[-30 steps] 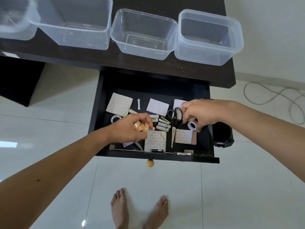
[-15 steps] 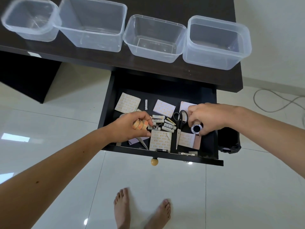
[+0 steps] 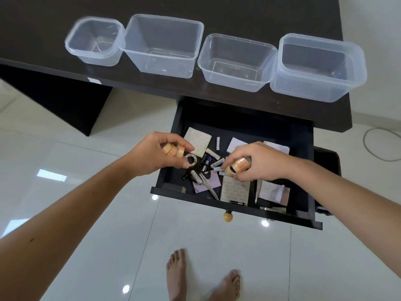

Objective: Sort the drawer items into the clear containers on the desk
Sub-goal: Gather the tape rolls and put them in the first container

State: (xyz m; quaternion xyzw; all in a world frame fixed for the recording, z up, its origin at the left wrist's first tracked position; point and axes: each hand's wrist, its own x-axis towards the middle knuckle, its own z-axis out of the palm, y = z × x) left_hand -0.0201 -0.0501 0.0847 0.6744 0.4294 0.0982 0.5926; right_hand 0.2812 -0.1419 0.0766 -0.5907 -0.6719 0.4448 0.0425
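**Lifting tape rolls out of the drawer, both hands loaded**

Looking down through the head camera, the person is standing over the open drawer (image 3: 236, 168) in the lower middle of the frame. The left hand (image 3: 161, 157) is curling its grip around a short stack of orange tape rolls (image 3: 173, 150), thumb and fingers closed on them, above the drawer's left end. The right hand (image 3: 256, 162) is pinching another orange tape roll (image 3: 237, 165) in a closed grip, right of centre over the drawer.

A second ago the left hand was already carrying its stack low among the clutter, while the right hand was reaching down at the right side beside a white-rimmed roll, holding no orange one that could be seen. Now both hands are sitting higher and closer together, and the right one is carrying an orange roll. A black roll with a pale core (image 3: 191, 160) is lying just under the left fingers.

Remaining in the drawer are batteries (image 3: 217, 144), scissors (image 3: 208, 181) and sticky note pads (image 3: 198, 141).

Four clear containers (image 3: 236, 61) are standing in a row on the dark worktop (image 3: 217, 14) across the top of the frame, all looking empty. Judging from this, the tape is probably going into one of them, and the sorting is barely getting started.
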